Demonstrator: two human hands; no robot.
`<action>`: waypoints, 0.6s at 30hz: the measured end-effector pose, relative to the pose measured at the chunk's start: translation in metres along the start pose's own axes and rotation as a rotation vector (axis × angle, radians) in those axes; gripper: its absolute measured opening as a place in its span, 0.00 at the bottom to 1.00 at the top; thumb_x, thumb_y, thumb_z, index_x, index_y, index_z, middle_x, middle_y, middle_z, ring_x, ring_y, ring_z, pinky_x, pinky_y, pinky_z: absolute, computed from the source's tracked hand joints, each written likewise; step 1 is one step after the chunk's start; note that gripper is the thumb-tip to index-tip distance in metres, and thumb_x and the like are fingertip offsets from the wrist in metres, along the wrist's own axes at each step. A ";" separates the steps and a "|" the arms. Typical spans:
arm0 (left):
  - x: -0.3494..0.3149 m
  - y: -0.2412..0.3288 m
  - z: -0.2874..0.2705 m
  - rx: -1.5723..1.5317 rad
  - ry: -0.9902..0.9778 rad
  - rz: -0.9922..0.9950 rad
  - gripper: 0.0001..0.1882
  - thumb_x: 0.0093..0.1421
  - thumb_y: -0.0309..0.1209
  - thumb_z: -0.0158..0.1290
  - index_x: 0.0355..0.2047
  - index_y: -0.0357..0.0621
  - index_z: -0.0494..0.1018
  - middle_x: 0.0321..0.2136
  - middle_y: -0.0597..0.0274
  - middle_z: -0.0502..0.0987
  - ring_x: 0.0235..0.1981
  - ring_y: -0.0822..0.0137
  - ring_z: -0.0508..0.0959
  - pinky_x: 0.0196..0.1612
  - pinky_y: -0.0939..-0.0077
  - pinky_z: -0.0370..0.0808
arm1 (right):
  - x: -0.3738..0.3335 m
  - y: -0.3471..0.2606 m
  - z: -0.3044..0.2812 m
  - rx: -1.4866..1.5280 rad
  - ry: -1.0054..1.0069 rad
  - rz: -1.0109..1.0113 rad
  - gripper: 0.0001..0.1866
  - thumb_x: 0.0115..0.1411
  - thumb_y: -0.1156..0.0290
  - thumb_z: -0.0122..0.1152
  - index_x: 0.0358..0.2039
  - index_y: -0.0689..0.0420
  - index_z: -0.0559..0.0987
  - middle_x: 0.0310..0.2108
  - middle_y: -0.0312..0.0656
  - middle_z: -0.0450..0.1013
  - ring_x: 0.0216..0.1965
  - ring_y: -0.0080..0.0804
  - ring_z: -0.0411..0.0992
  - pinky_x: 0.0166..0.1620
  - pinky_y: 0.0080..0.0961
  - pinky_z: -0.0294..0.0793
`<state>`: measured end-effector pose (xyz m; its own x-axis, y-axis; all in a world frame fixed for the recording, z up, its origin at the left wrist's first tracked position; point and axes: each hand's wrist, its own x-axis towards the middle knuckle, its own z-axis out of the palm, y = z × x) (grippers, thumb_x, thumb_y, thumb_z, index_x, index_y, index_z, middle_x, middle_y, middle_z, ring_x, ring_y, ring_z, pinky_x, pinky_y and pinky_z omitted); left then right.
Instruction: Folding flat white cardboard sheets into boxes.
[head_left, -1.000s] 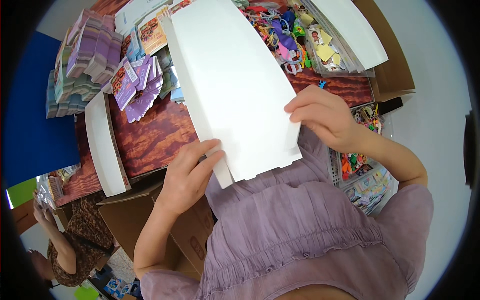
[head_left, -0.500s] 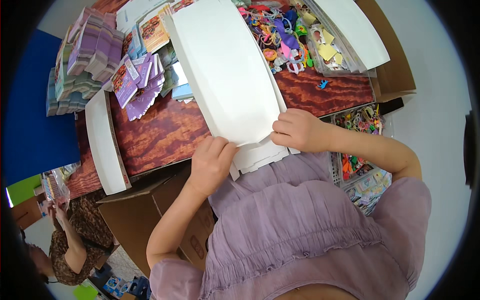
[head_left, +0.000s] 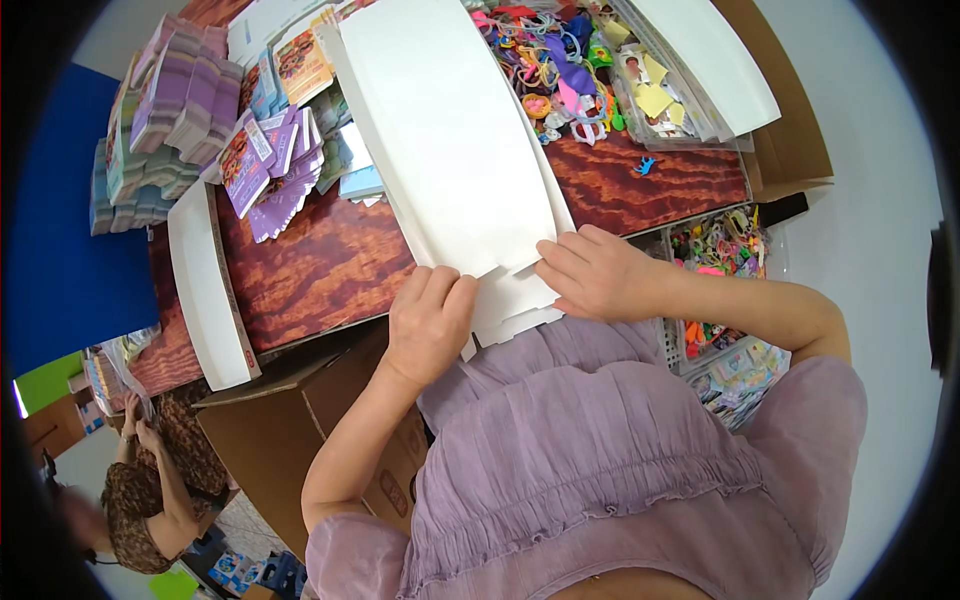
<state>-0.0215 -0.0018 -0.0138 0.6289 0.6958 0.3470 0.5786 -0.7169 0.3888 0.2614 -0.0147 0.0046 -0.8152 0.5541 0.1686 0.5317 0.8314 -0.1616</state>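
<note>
a long white cardboard tray (head_left: 455,140) lies lengthwise across the near edge of the desk (head_left: 300,270), its close end reaching out over the person's lap, between fanned purple card packs (head_left: 285,185) and a heap of bright trinkets (head_left: 560,75). the left hand (head_left: 432,318) is nearly closed, fingers curled over the near left corner; the right hand (head_left: 598,272) is closed in much the same way, pinching the near right corner. between them two small flaps are turned in, a narrow gap between their ends, and a notched end panel (head_left: 515,325) extends below toward the lap

it looks like thin, smooth board: light for its length, stiff along the creased side walls, springy at the folds, so a loosened flap would probably pop back. the broad white base likely bends if pushed in the middle, and creases in the wrong place would show. the corners, where wall meets end flap, seem the best hold, thumb and fingertips on either side, with a light pinch
</note>
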 end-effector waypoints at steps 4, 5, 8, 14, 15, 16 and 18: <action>-0.001 0.006 -0.014 -0.110 -0.020 0.015 0.14 0.54 0.26 0.62 0.41 0.39 0.76 0.35 0.55 0.75 0.35 0.54 0.76 0.37 0.63 0.74 | 0.001 0.006 0.002 0.028 0.133 -0.047 0.22 0.49 0.67 0.69 0.43 0.65 0.78 0.46 0.51 0.74 0.39 0.41 0.74 0.41 0.34 0.74; -0.002 0.007 -0.015 -0.110 -0.025 0.017 0.16 0.53 0.26 0.63 0.42 0.39 0.76 0.38 0.53 0.76 0.37 0.53 0.76 0.40 0.61 0.73 | 0.002 0.007 0.009 0.022 0.193 -0.056 0.20 0.50 0.68 0.68 0.42 0.65 0.78 0.43 0.51 0.75 0.37 0.40 0.74 0.39 0.34 0.74; -0.007 0.009 -0.012 -0.090 -0.019 0.013 0.18 0.53 0.26 0.64 0.44 0.38 0.76 0.41 0.53 0.77 0.40 0.52 0.77 0.43 0.58 0.73 | 0.005 0.008 0.010 0.037 0.252 -0.053 0.17 0.51 0.71 0.65 0.40 0.65 0.79 0.40 0.49 0.76 0.34 0.39 0.74 0.37 0.33 0.75; -0.012 0.005 -0.008 -0.114 0.024 -0.035 0.15 0.55 0.22 0.61 0.44 0.38 0.77 0.39 0.56 0.78 0.39 0.52 0.77 0.42 0.59 0.73 | 0.013 0.008 0.006 0.207 0.254 0.064 0.12 0.56 0.73 0.61 0.40 0.61 0.78 0.32 0.41 0.75 0.33 0.38 0.75 0.35 0.33 0.74; -0.009 0.005 -0.010 -0.156 0.017 -0.071 0.14 0.56 0.21 0.60 0.44 0.38 0.77 0.37 0.56 0.79 0.38 0.52 0.77 0.41 0.59 0.73 | 0.015 0.008 0.005 0.271 0.213 0.139 0.11 0.56 0.74 0.62 0.41 0.61 0.79 0.35 0.44 0.77 0.34 0.41 0.76 0.36 0.34 0.75; -0.006 0.005 -0.013 -0.158 0.017 -0.073 0.14 0.56 0.21 0.60 0.44 0.38 0.77 0.37 0.56 0.79 0.38 0.52 0.77 0.41 0.59 0.73 | 0.014 0.009 0.008 0.272 0.210 0.140 0.11 0.56 0.74 0.62 0.41 0.61 0.79 0.35 0.44 0.77 0.34 0.41 0.76 0.36 0.34 0.75; -0.001 0.001 -0.017 -0.237 -0.011 -0.152 0.10 0.59 0.19 0.59 0.41 0.38 0.78 0.32 0.54 0.78 0.33 0.52 0.78 0.38 0.61 0.73 | 0.015 0.009 0.015 0.321 0.258 0.244 0.12 0.60 0.73 0.62 0.44 0.59 0.79 0.32 0.43 0.76 0.33 0.43 0.76 0.34 0.36 0.74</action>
<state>-0.0299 -0.0028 0.0007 0.5510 0.7928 0.2606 0.5295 -0.5735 0.6251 0.2509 0.0004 -0.0087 -0.5703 0.7574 0.3180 0.5690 0.6435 -0.5121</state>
